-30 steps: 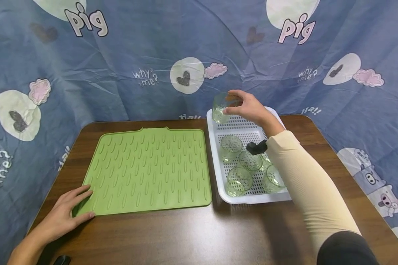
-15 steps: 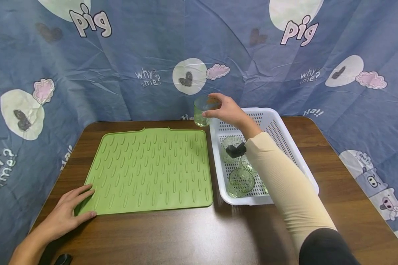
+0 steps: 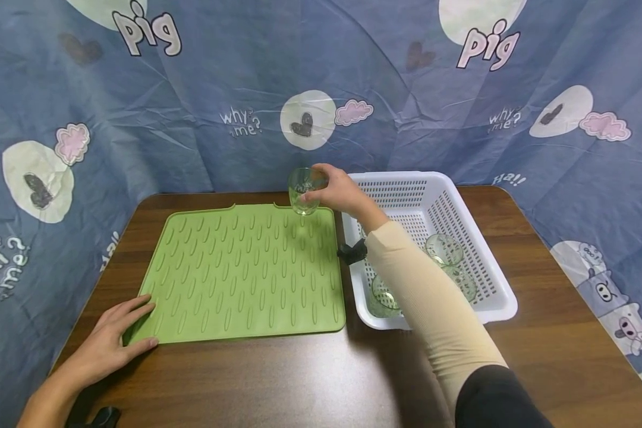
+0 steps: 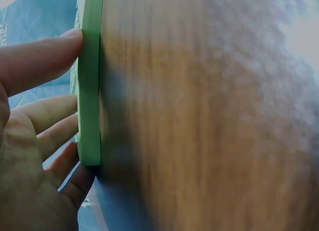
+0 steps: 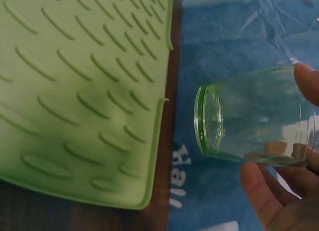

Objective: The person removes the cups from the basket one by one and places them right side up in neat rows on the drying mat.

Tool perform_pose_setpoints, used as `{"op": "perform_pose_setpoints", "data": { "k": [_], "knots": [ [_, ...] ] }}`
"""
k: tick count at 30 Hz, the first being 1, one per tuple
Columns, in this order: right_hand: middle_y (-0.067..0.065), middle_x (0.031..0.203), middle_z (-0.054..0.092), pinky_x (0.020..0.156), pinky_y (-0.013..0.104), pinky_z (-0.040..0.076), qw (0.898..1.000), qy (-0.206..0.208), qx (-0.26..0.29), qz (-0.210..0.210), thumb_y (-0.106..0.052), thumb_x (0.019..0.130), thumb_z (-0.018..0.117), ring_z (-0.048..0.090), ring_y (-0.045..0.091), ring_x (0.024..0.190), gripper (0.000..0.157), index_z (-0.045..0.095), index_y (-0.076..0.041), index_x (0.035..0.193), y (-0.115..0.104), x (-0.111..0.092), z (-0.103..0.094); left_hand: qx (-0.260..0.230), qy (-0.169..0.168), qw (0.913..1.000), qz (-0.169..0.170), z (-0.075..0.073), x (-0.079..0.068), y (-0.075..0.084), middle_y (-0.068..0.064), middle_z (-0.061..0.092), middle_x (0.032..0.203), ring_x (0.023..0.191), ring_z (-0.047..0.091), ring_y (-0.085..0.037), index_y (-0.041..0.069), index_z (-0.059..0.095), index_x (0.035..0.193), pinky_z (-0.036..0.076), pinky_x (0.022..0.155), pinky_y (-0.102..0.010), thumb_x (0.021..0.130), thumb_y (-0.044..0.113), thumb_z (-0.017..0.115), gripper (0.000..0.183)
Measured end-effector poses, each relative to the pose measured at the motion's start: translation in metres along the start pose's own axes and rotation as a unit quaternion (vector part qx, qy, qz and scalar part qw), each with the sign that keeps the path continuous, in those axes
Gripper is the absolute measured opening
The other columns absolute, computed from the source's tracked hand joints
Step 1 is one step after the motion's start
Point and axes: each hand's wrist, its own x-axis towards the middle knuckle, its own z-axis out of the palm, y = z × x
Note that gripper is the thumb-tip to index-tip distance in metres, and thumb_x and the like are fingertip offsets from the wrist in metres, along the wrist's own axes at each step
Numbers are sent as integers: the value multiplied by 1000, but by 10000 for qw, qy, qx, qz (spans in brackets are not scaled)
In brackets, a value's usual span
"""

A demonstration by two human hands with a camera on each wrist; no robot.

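My right hand (image 3: pixel 338 191) pinches a clear, green-tinted drinking glass (image 3: pixel 302 197) near its rim. It holds the glass above the far right corner of a green ridged drying mat (image 3: pixel 246 273). In the right wrist view the thumb and fingertips lie on opposite sides of the glass (image 5: pixel 249 116), whose base is apart from the mat (image 5: pixel 89 111). My left hand (image 3: pixel 109 333) rests on the mat's near left corner with fingers spread. The left wrist view has its thumb (image 4: pixel 55 52) touching the mat's edge.
A white perforated plastic basket (image 3: pixel 500 288) stands right of the mat, holding several similar glasses (image 3: pixel 444 249), partly hidden by my right sleeve (image 3: pixel 428 297). Both lie on a brown wooden table (image 3: pixel 278 380). Behind hangs a blue printed cloth (image 3: pixel 219 71).
My right hand has carried the glass leftward and slightly down, from over the basket to over the mat's far right corner. The left hand has stayed in place.
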Motion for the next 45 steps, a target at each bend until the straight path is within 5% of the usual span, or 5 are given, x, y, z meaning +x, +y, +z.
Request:
{"op": "perform_pose_setpoints", "data": {
  "k": [21, 45],
  "knots": [
    [11, 159, 36, 122, 48, 32, 9983, 79, -223, 542, -25, 85, 79, 33, 32, 149, 87, 30, -13, 156, 14, 11, 32, -91, -49, 9999, -44, -1, 0, 1, -31, 38, 148, 130, 26, -60, -8, 49, 139, 24, 94, -73, 80, 15, 80, 71],
    [13, 163, 29, 124, 46, 28, 9955, -118, -146, 930, -16, 86, 77, 29, 33, 151, 89, 25, -11, 158, 23, 10, 52, -42, -16, 10000, -17, 0, -1, -1, -31, 38, 147, 130, 27, -60, -8, 49, 139, 24, 94, -73, 80, 15, 80, 70]
  ]
}}
